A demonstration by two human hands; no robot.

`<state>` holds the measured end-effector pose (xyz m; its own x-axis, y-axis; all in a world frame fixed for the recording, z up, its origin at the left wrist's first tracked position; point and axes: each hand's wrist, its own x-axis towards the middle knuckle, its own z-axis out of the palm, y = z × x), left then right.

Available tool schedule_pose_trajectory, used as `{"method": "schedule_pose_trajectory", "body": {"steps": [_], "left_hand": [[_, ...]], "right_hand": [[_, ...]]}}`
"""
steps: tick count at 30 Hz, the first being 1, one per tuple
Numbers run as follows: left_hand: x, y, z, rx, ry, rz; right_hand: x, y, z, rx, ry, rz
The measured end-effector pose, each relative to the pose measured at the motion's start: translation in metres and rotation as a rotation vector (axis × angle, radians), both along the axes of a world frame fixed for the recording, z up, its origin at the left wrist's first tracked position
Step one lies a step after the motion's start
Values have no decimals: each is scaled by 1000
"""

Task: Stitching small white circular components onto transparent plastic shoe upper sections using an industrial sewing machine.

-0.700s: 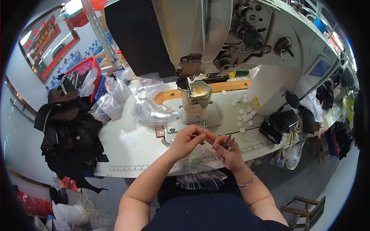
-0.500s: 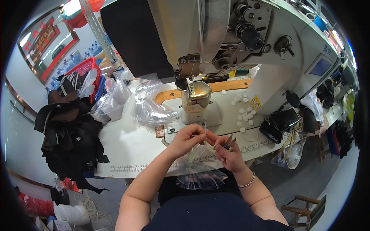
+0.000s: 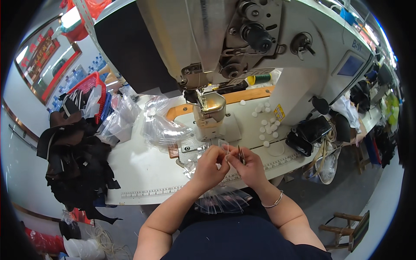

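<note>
Garment workshop: industrial sewing machine (image 3: 225, 47).

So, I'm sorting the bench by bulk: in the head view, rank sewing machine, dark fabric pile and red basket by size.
1. Sewing machine, though nearest the camera.
2. Dark fabric pile.
3. Red basket, partly hidden.

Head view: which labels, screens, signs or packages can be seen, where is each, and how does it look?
Screen: on the sewing machine's right end, small blue rectangle.
Warning label: low on the machine body, yellow with dark marks.
Wall sign: far left, red, framed.
Clear plastic bags: left of the needle, crumpled, transparent.
</note>
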<state>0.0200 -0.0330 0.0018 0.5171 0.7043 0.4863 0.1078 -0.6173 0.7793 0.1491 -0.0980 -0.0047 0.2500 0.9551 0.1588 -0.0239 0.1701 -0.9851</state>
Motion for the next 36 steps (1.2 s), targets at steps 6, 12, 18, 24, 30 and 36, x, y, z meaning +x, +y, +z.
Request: {"method": "schedule_pose_trajectory", "body": {"steps": [6, 12, 18, 24, 30, 36], "left_hand": [[-16, -7, -7, -105, -120, 55], [-83, -32, 27, -77, -745, 160], [-208, -43, 76, -186, -1187, 258], [-184, -43, 115, 83, -1089, 397], [-87, -53, 77, 209, -287, 216], [-63, -54, 76, 72, 2, 73]], "right_hand": [[-5, 12, -6, -19, -269, -326], [4, 21, -35, -112, -97, -334], [5, 25, -28, -102, -89, -370], [22, 23, -21, 375, -874, -661], [-53, -16, 56, 329, 211, 626], [-58, -23, 25, 83, 705, 439]]}}
